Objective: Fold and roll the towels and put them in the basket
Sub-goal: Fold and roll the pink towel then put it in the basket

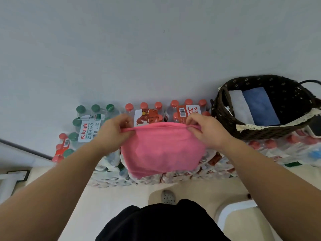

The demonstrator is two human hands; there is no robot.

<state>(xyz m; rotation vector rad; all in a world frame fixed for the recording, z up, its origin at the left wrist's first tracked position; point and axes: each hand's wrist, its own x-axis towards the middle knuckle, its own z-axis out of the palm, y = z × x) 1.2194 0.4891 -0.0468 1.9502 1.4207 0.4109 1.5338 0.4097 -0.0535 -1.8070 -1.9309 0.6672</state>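
While the packs of bottled water (pixel 86 122) stacked along the wall take up most of the scene and seem to serve as the worktop, the dark woven basket (pixel 286 94) stands on them at the far right. It tips toward the person, and a white towel (pixel 241 108) and a blue towel (pixel 260 106) lie side by side inside it. Next in size is the pink towel (pixel 161 150), held up in front of the packs at the centre. Its top edge is pulled taut into a thin line and its long axis runs left to right between the two hands. The cloth looks soft and doubled, sagging into a rounded belly below (whether its lower edge touches the packs I cannot tell). The left hand (pixel 112 131) grips the left end of that edge and the right hand (pixel 206 131) grips the right end. On each hand the fingers (pixel 192 122) are curled and pinch the hem against the thumb. The towel therefore hangs straight down from the fingers, and the basket lies off to the right and a little beyond. The right hand is the nearer one to it, so any carry over will likely lead from that side once the rolling is done.
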